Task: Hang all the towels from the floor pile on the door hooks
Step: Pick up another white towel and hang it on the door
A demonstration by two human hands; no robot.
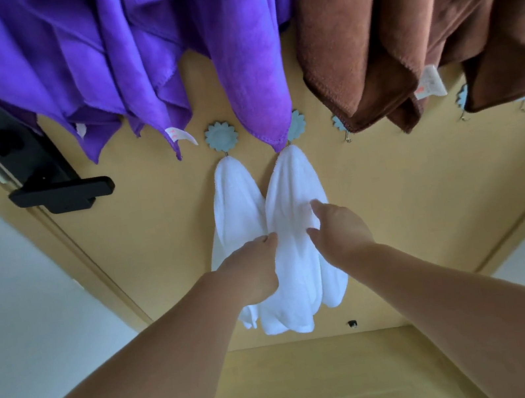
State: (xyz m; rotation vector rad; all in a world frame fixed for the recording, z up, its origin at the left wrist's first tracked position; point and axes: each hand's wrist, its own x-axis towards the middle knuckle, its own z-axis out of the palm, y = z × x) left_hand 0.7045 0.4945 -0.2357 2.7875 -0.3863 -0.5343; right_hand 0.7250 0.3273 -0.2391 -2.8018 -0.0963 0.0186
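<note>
Two white towels hang side by side on the yellow door (pixel 410 195), each from a blue flower-shaped hook. The left white towel (pixel 237 203) hangs from the left flower hook (pixel 221 139). The right white towel (pixel 303 261) hangs from a hook (pixel 298 125) half hidden by a purple towel (pixel 243 73). My left hand (pixel 252 270) pinches the left edge of the right white towel. My right hand (pixel 339 231) touches its right side with the fingers spread. Purple towels fill the upper left and brown towels (pixel 400 36) the upper right.
A black door handle (pixel 62 192) juts out at the left edge of the door. Bare metal hooks (pixel 348 137) show under the brown towels. A small black doorstop (pixel 352 323) sits at the door's foot. Yellow floor (pixel 320 383) lies below, white walls at both sides.
</note>
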